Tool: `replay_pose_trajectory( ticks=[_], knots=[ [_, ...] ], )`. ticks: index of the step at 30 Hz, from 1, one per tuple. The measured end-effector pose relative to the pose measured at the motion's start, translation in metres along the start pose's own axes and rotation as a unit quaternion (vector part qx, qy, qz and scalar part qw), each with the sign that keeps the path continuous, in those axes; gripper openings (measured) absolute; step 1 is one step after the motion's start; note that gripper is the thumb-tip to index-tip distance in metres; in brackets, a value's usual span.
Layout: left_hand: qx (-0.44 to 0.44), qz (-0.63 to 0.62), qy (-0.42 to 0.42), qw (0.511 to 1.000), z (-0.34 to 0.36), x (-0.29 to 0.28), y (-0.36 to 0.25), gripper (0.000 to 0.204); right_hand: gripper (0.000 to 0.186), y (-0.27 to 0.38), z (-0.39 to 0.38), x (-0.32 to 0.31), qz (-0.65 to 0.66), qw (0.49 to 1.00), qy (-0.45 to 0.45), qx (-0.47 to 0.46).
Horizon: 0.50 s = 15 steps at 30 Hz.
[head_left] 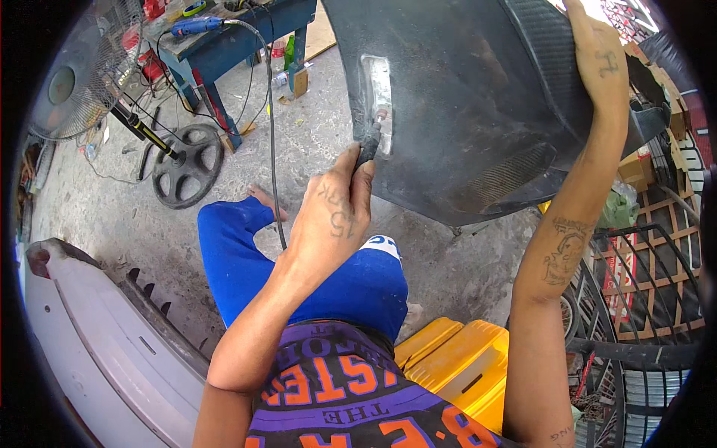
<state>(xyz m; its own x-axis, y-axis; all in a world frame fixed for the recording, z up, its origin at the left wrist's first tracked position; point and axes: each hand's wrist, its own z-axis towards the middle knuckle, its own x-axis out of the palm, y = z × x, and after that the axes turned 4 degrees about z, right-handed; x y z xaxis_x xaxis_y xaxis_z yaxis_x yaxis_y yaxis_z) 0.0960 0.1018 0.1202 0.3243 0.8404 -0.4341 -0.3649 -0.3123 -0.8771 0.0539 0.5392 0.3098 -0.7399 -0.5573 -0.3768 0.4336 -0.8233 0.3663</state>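
My left hand (336, 205) pinches the dark handpiece (367, 145) of a flexible-shaft rotary grinder between thumb and fingers. Its small bit (382, 116) lies over a pale elongated recess (379, 75) in a large black car body panel (448, 97). Whether the bit touches the surface I cannot tell. Carbon-weave patches show near the panel's lower and right parts. My right hand (603, 63) is raised at the panel's right side and grips it there; its fingertips run out of view at the top. A grey flexible shaft (270, 112) links to the blue motor body (198, 26) on a bench.
The blue wooden bench (246, 37) stands at the far left, beside a pedestal fan (63, 86) with a round black base (187, 166). A pale bumper (97, 351) is close on my left. Yellow plastic parts (463, 366) lie near my right side, with black grilles (635, 284) beyond.
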Motion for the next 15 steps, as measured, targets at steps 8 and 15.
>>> replay_pose_trajectory(
  ticks=[8,15],
  knots=[
    [-0.051,0.04,-0.008,0.998,-0.002,-0.015,-0.002,0.031,0.06,0.148,-0.03,0.08,-0.292,0.956,0.013,0.016],
    [-0.043,0.03,-0.013,0.999,-0.003,-0.01,0.006,0.042,0.061,0.157,-0.034,0.087,-0.292,0.956,-0.017,0.021]
  ],
)
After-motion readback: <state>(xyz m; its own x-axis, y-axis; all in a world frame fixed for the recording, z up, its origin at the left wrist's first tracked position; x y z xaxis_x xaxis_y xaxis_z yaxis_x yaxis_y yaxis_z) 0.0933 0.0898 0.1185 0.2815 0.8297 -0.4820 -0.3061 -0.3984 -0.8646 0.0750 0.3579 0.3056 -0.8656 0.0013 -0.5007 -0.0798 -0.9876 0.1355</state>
